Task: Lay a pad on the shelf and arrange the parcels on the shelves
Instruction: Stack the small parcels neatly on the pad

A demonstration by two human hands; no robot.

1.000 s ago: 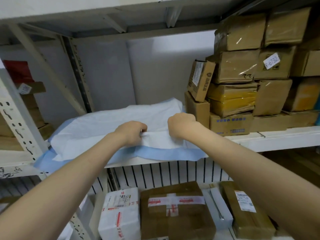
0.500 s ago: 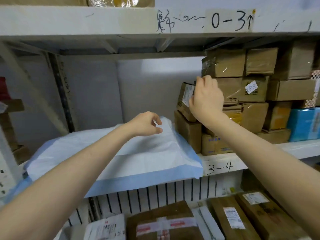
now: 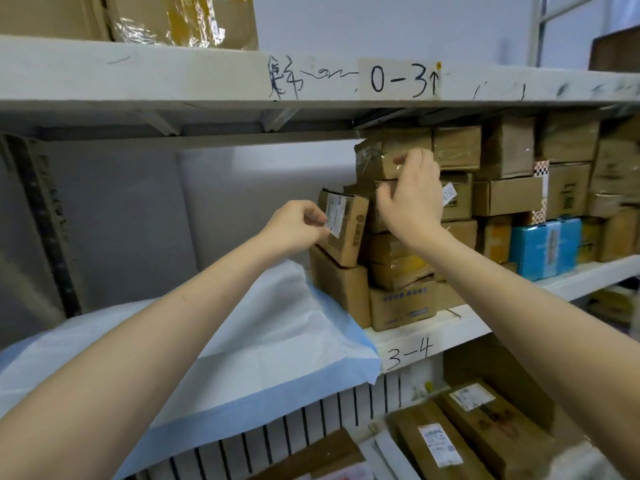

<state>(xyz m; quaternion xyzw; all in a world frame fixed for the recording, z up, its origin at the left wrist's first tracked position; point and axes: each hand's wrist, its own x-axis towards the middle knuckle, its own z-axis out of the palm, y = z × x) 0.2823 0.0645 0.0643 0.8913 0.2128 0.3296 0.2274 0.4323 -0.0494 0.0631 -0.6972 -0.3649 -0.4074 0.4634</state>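
Observation:
A white pad with a blue border (image 3: 270, 344) lies flat on the left part of the middle shelf (image 3: 446, 329). To its right stands a stack of brown cardboard parcels. My left hand (image 3: 298, 226) pinches the left edge of a small tilted labelled box (image 3: 348, 226) that leans on the stack. My right hand (image 3: 410, 195) reaches higher, fingers curled on the front of a taped brown parcel (image 3: 384, 157) near the top of the stack. The parcel behind my right hand is partly hidden.
More boxes and a blue carton (image 3: 545, 247) fill the shelf's right side. The upper shelf beam (image 3: 207, 77), marked 0-3, carries wrapped boxes. Labelled parcels (image 3: 436, 441) lie on the lower shelf. A grey upright (image 3: 45, 223) stands at the left.
Both hands let go of the pad's front edge and rose to the parcel stack. The left hand moved right to the tilted box; the view swung up and right.

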